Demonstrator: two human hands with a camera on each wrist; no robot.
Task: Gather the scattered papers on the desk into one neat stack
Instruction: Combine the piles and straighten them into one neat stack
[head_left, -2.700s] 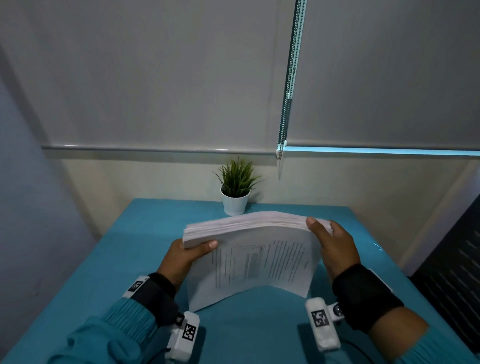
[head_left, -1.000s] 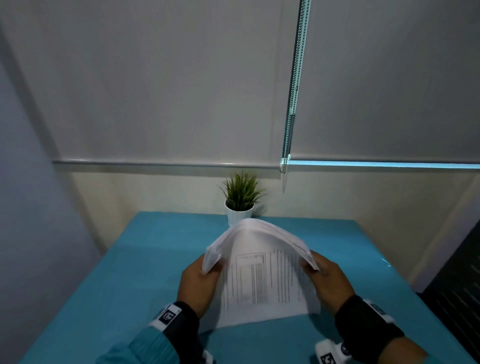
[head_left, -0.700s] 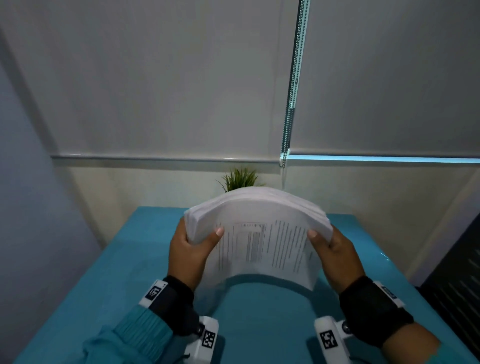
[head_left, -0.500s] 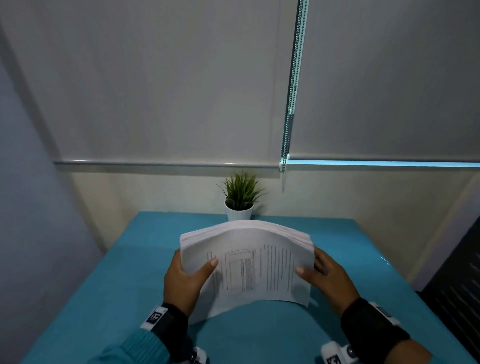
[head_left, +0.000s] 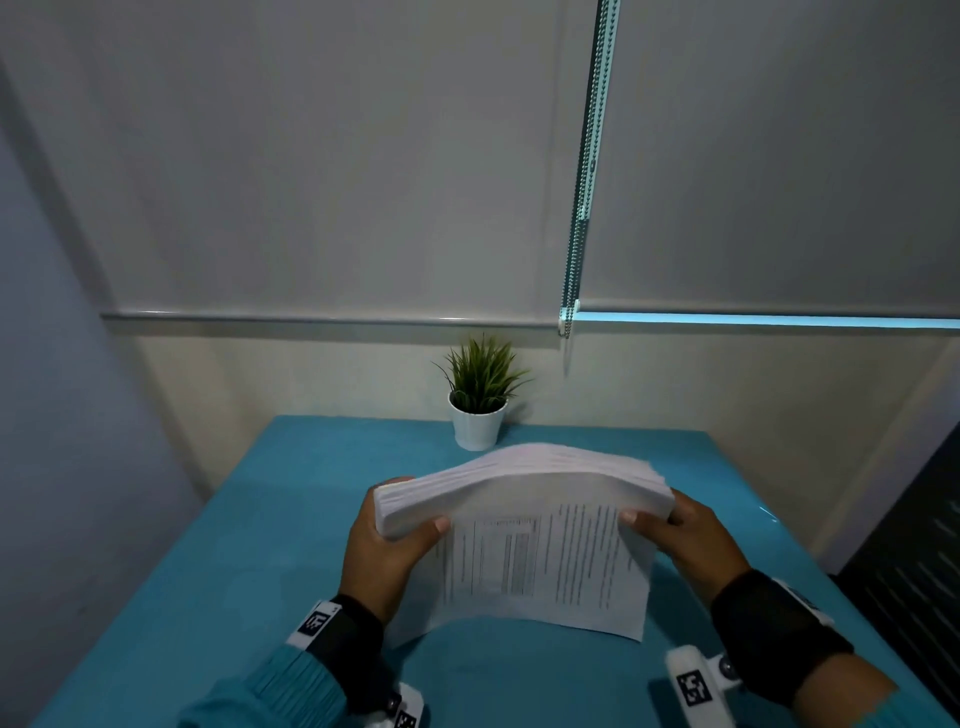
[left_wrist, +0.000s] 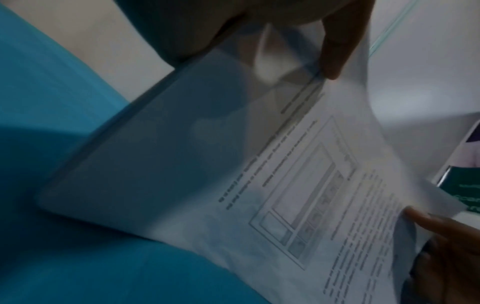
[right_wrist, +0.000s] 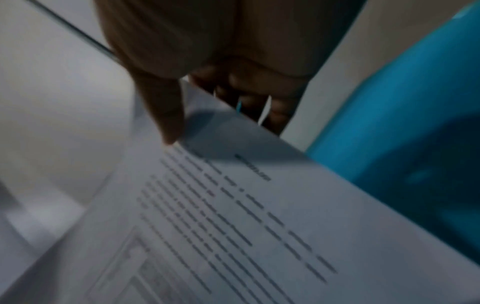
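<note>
Both hands grip the paper stack (head_left: 524, 499) — left hand (head_left: 387, 545) and right hand (head_left: 685, 540) pinching opposite ends, upright above the counter (head_left: 260, 519). Squaring step, I'd say; next — tap the bottom edge, lay it flat.

Teal desk (head_left: 218, 561) — drawn blinds (head_left: 322, 156); dim.

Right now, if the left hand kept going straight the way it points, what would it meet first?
Probably the plant pot at the desk's far edge. The left hand, gripping the papers, points forward and slightly right; depth is unclear, so it might pass just left.
</note>
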